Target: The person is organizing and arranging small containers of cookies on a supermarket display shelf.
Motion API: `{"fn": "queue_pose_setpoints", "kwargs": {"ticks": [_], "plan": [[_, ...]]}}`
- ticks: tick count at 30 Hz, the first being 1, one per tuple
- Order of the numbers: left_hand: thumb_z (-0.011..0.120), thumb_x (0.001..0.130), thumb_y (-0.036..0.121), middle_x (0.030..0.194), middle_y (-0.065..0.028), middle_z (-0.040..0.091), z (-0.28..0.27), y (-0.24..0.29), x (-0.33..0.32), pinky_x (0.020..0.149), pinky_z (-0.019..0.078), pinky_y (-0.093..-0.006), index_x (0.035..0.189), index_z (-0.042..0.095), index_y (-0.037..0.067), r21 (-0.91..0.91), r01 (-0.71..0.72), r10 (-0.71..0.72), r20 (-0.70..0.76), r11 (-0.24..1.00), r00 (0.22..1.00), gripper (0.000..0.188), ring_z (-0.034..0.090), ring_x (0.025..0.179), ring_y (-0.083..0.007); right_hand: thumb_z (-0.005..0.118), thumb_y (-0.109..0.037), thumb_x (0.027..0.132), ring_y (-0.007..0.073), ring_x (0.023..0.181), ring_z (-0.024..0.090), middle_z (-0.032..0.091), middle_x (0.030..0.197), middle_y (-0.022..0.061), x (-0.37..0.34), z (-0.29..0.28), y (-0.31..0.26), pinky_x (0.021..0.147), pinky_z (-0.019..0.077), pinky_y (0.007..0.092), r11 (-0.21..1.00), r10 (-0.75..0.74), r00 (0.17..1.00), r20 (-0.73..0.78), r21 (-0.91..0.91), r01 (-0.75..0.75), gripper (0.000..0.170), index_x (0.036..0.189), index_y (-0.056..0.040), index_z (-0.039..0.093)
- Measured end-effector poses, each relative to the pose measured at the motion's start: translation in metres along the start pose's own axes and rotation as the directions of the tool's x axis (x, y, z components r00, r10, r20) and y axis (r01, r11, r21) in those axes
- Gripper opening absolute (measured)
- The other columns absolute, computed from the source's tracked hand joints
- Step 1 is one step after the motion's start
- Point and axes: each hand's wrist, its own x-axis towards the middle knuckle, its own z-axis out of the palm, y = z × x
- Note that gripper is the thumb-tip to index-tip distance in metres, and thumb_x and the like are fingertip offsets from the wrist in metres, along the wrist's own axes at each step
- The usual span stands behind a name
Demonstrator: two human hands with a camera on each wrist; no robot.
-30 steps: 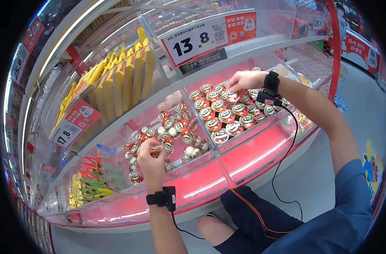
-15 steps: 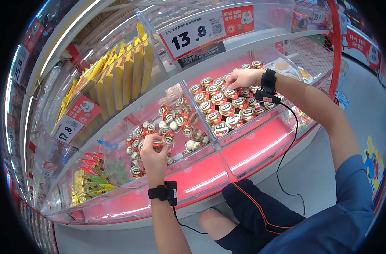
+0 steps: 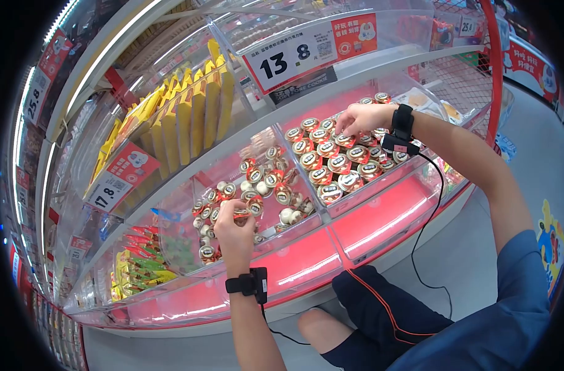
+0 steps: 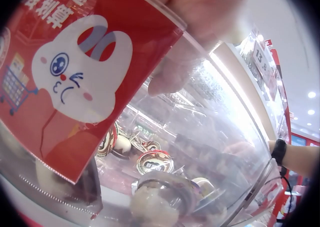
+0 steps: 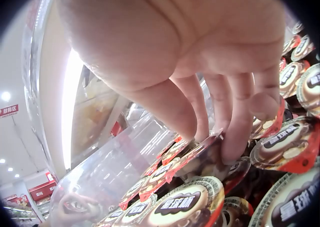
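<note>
My left hand (image 3: 234, 235) is over the left bin, its fingers curled round a small chocolate cup (image 3: 242, 214) with a red edge. In the left wrist view that hand's thumb (image 4: 167, 77) shows behind a sign, and the held cup is hidden. More cups lie loosely in this bin, some lid up, others with their pale bases showing. Over the right bin, my right hand (image 3: 370, 117) reaches down to rows of lid-up cups (image 3: 339, 163). Up close, its thumb and fingers pinch one cup (image 5: 200, 159) by its edge among the others.
A clear divider (image 3: 297, 170) separates the two bins, and a clear front wall (image 3: 381, 195) borders them. Bags of green and yellow snacks (image 3: 139, 272) lie at left. Yellow packets (image 3: 192, 111) stand on the shelf above, beside a price sign (image 3: 306, 52). A cable (image 3: 427, 229) hangs from the right wrist.
The head view has shifted slightly. My left hand keeps its cup over the left bin, and my right hand stays at nearly the same spot among the right bin's cups.
</note>
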Motion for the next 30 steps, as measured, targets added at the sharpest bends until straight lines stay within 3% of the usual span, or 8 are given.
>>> {"fn": "queue_pose_setpoints", "kwargs": {"ticks": [18, 24, 26, 27, 28, 30], "plan": [[0.058, 0.071, -0.006, 0.09, -0.0109, 0.06, 0.0, -0.003, 0.001, 0.068, 0.0537, -0.0314, 0.084, 0.053, -0.002, -0.002, -0.001, 0.001, 0.014, 1.0, 1.0, 0.014, 0.064, 0.078, -0.0219, 0.061, -0.016, 0.083, 0.0118, 0.068, 0.059, 0.063, 0.092, 0.0076, -0.007, -0.001, -0.005, 0.056, 0.0438, 0.0259, 0.999, -0.033, 0.999, 0.031, -0.019, 0.033, 0.032, 0.111, 0.0, 0.057], [0.059, 0.072, -0.004, 0.092, -0.0102, 0.06, 0.001, -0.005, 0.001, 0.066, 0.0538, -0.0301, 0.085, 0.054, -0.001, -0.01, 0.006, -0.006, 0.016, 1.0, 1.0, 0.014, 0.064, 0.076, -0.0192, 0.064, -0.022, 0.081, 0.0126, 0.072, 0.059, 0.063, 0.094, 0.007, -0.013, -0.005, -0.01, 0.061, 0.046, 0.0266, 0.998, 0.044, 0.999, -0.032, -0.043, -0.045, 0.034, 0.11, -0.0032, 0.06], [0.06, 0.075, -0.003, 0.096, -0.0101, 0.061, -0.004, -0.007, 0.003, 0.066, 0.0541, -0.0292, 0.086, 0.056, 0.001, -0.147, 0.191, -0.176, 0.109, 0.971, 0.978, 0.013, 0.064, 0.077, -0.0176, 0.062, -0.02, 0.08, 0.0201, 0.078, 0.061, 0.066, 0.089, 0.012, -0.013, -0.011, -0.005, 0.072, 0.0476, 0.0297, 0.977, -0.142, 0.986, -0.081, -0.174, 0.127, 0.03, 0.1, 0.0018, 0.062], [0.06, 0.076, -0.002, 0.098, -0.0101, 0.061, -0.009, -0.009, 0.004, 0.065, 0.0543, -0.0287, 0.087, 0.057, 0.001, -0.206, 0.288, -0.259, 0.154, 0.935, 0.953, 0.012, 0.063, 0.077, -0.0167, 0.062, -0.019, 0.08, 0.0191, 0.077, 0.061, 0.066, 0.088, 0.0116, -0.02, -0.012, -0.007, 0.072, 0.0475, 0.0298, 0.96, -0.203, 0.96, -0.195, -0.235, 0.155, 0.028, 0.098, 0.0019, 0.063], [0.062, 0.077, 0.001, 0.099, -0.011, 0.062, -0.014, -0.012, 0.004, 0.066, 0.0543, -0.0284, 0.089, 0.057, 0.002, -0.315, 0.29, -0.255, 0.148, 0.904, 0.956, 0.013, 0.063, 0.078, -0.0159, 0.061, -0.018, 0.08, 0.0181, 0.076, 0.061, 0.066, 0.087, 0.0112, -0.026, -0.01, -0.017, 0.072, 0.0475, 0.0298, 0.939, -0.271, 0.915, -0.298, -0.292, 0.183, 0.026, 0.097, 0.002, 0.063], [0.064, 0.079, 0.005, 0.101, -0.0129, 0.062, -0.018, -0.019, 0.007, 0.068, 0.0543, -0.0278, 0.093, 0.059, 0.002, -0.515, 0.268, -0.231, 0.136, 0.814, 0.963, 0.016, 0.062, 0.08, -0.0143, 0.061, -0.016, 0.081, 0.0167, 0.079, 0.06, 0.066, 0.088, 0.0104, -0.04, -0.002, -0.056, 0.073, 0.0474, 0.0309, 0.976, -0.187, 0.959, -0.213, -0.149, 0.157, 0.022, 0.095, 0.0001, 0.064]]}}
